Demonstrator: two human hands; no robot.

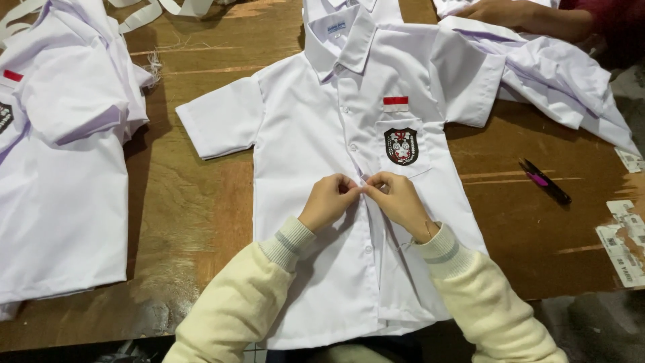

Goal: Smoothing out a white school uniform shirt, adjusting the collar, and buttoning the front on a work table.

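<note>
Both hands, left hand (pixel 327 199) and right hand (pixel 398 199), pinch the shirt (pixel 316 134) placket between fingertips (spread flat on the bench (pixel 195 202) beneath them), steadying the fabric at a button.

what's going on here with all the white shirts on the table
A person in cream sleeves has a white short-sleeved shirt laid flat, front up, on a wooden table. The left hand and right hand meet at the button placket, pinching it at mid-chest. More white shirts lie to the left, small snips to the right, and another person's arm rests on fabric at the far edge.
</note>
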